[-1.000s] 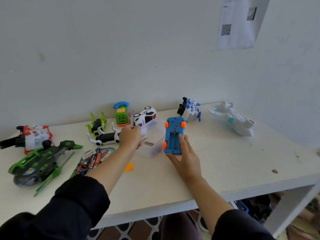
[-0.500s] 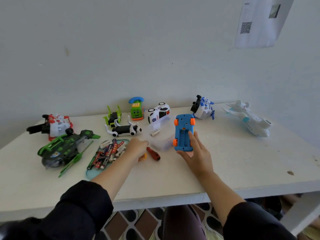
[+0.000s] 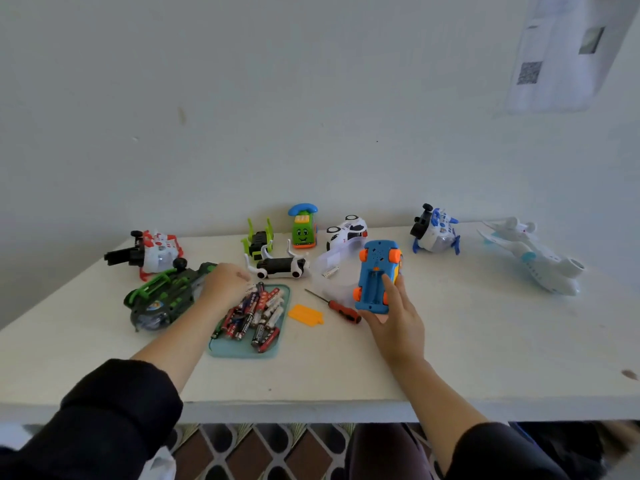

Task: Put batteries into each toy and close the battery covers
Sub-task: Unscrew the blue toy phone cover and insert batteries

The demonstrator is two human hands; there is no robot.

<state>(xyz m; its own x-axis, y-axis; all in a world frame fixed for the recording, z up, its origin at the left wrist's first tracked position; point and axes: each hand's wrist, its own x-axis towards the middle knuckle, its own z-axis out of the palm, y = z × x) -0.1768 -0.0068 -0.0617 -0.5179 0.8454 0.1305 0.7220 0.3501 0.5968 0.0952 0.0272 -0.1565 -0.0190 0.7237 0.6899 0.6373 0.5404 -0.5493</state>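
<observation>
Head view: right hand [image 3: 394, 315] holds the blue toy car [image 3: 376, 275] belly-up above the white table [image 3: 485, 341] — fingers curled round its rear and side, battery bay open and facing the camera. Left hand [image 3: 225, 282] reaches over the far end of the teal tray [image 3: 242, 351], knuckles up, fingertips down among the batteries [image 3: 254, 313]; cannot tell whether it pinches one. Orange battery cover [image 3: 305, 315] lies flat between the tray and the red-handled screwdriver [image 3: 337, 306], which lies just left of the car. One loose battery [image 3: 330, 271] rests on a clear plastic lid [image 3: 334, 268] — behind the screwdriver. Green helicopter [image 3: 162, 299] sits just left of the left hand.
</observation>
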